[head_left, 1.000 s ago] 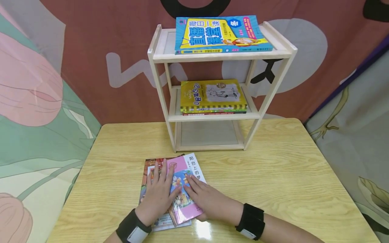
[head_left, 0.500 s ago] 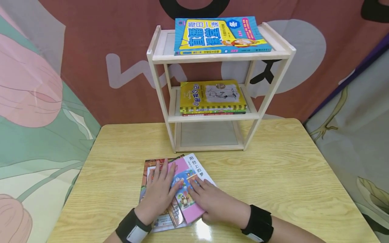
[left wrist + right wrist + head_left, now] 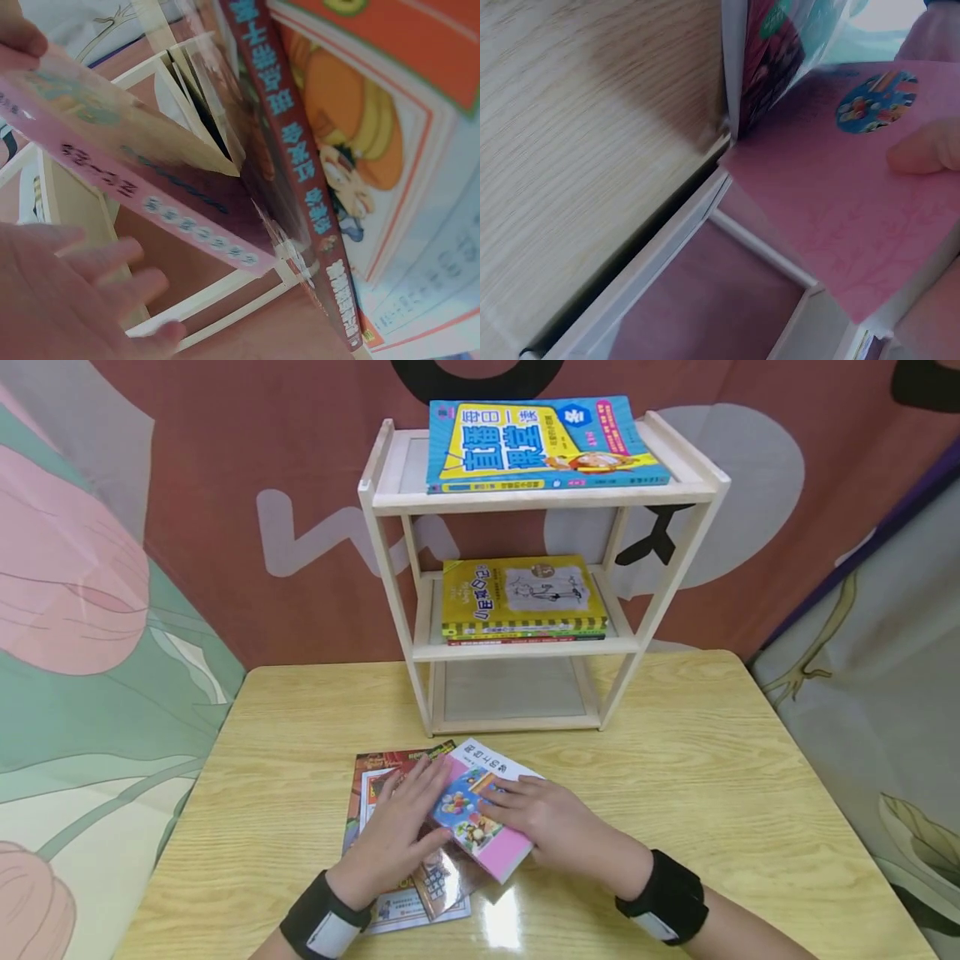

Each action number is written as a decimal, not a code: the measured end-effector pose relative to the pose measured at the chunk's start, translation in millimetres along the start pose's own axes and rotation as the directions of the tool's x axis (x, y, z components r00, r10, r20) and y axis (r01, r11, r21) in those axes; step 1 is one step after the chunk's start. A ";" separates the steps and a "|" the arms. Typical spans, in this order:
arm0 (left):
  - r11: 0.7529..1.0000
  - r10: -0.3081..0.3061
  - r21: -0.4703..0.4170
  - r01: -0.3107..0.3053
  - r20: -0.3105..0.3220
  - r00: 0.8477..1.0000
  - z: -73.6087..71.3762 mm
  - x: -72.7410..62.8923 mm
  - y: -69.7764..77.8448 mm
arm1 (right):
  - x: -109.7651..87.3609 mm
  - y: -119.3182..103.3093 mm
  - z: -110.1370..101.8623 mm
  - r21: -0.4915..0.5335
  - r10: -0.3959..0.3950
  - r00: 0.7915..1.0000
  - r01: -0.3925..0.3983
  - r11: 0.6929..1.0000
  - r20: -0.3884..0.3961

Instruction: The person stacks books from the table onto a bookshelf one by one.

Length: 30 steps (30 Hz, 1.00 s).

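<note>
The right hand (image 3: 562,822) pinches a thin pink book (image 3: 472,810) with a blue picture and white strip on its cover. In the right wrist view, the thumb (image 3: 926,150) lies on the pink back cover (image 3: 817,210), while the fingers spread over the front. The book is raised at a slant over a brown book (image 3: 450,881). Beneath that lies a larger colourful book (image 3: 386,914), flat on the table. The left hand (image 3: 393,835), fingers extended, is at the pink book's left edge; in the left wrist view its fingers appear beside the pink spine (image 3: 135,191).
Behind the books stands a three-tier wooden shelf (image 3: 517,724). Its top tier carries blue books (image 3: 551,443), and its middle tier a stack with a yellow book (image 3: 525,593) on top. Wood-grain tabletop (image 3: 675,760) surrounds the pile. A printed cloth (image 3: 202,593) hangs behind.
The right hand has drawn the pink book rightward and turned it, lifting it off the pile and uncovering more of the brown book. The left hand has shifted only slightly.
</note>
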State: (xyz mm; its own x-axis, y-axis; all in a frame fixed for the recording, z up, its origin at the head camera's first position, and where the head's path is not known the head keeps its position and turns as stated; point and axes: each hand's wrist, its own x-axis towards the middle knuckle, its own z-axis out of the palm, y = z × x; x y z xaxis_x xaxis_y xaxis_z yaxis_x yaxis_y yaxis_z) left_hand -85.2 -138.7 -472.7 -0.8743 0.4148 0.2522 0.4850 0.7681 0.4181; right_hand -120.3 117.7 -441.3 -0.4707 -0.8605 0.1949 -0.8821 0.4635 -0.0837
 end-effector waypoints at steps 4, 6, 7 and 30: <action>0.999 0.027 0.023 -0.029 0.043 0.999 -3.1 1.4 1.4 | -5.4 8.5 -6.5 0.116 -0.054 0.992 0.068 0.991 -0.118; 0.998 0.014 0.062 -0.018 0.054 0.998 -4.7 3.2 2.5 | -7.6 11.1 -10.7 0.177 -0.083 0.984 0.110 0.978 -0.157; 0.997 0.002 0.078 -0.007 0.057 0.998 -5.6 4.1 3.5 | -8.6 12.0 -12.8 0.195 -0.100 0.980 0.133 0.972 -0.170; 0.988 0.027 0.153 -0.030 0.021 0.999 -13.4 13.7 24.1 | -15.0 23.0 -45.4 0.171 0.014 0.992 0.008 0.985 -0.128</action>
State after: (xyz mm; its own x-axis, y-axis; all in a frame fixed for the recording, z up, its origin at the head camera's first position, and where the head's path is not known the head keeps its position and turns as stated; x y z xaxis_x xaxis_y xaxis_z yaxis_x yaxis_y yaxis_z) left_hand -85.3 -121.1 -447.5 -0.8610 0.4458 0.2449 0.5023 0.8207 0.2723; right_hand -132.7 150.9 -401.7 -0.4766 -0.8198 0.3173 -0.8761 0.4134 -0.2480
